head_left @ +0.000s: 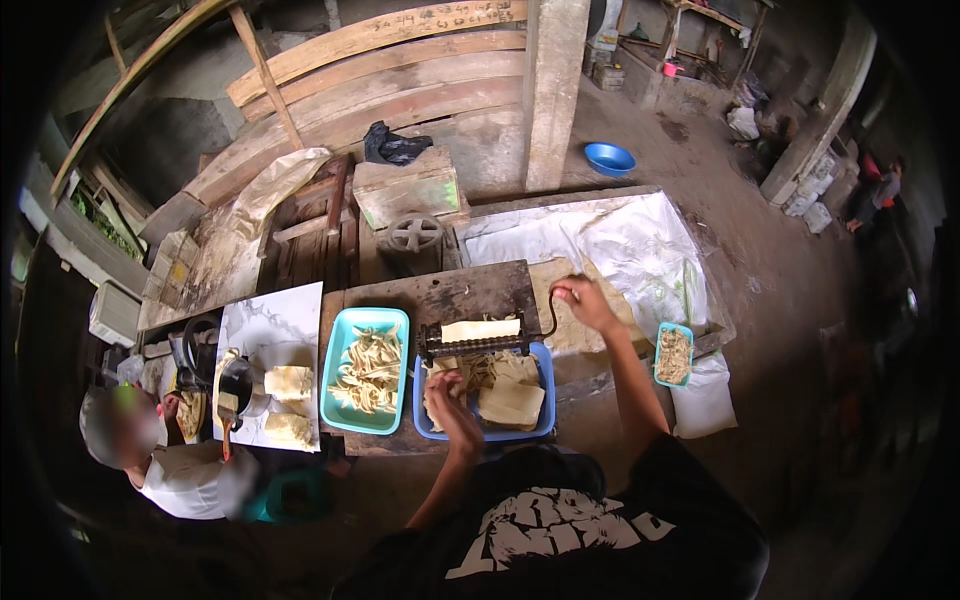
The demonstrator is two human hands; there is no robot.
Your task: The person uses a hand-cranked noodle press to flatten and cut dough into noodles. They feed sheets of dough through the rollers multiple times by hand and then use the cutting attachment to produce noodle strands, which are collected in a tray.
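Near the middle of the frame sits a dark noodle machine (pixel 478 343) on a worn wooden table (pixel 440 292). A flat sheet of pale dough (pixel 480 329) lies on top of it. The person's right hand (pixel 583 301), a bit right of the middle, is closed tight around the crank (pixel 551 312) on the machine's right side. The left hand (pixel 447 397) is lower down, just under the machine, with its fingers curled around soft dough strips (pixel 470 370) that hang there.

Right under the machine is a blue tub (pixel 545 395). It holds cut strips and some folded dough squares (pixel 511 402), stacked at the tub's right side. To the left of it, touching side by side, is a teal tray (pixel 338 395) full of loose noodles (pixel 369 368) in a heap.

Further left is a white board (pixel 270 325) with two dough lumps (pixel 288 382) on it. A second person (pixel 160 450) sits at the lower left beside it, close to a dark pot (pixel 236 380).

At the right, well apart from the machine, a small teal basket (pixel 673 354) holds more noodles and rests on a white sack (pixel 703 398). A blue bowl (pixel 609 158) lies on the floor at the upper right. I cannot tell if anything is in it.
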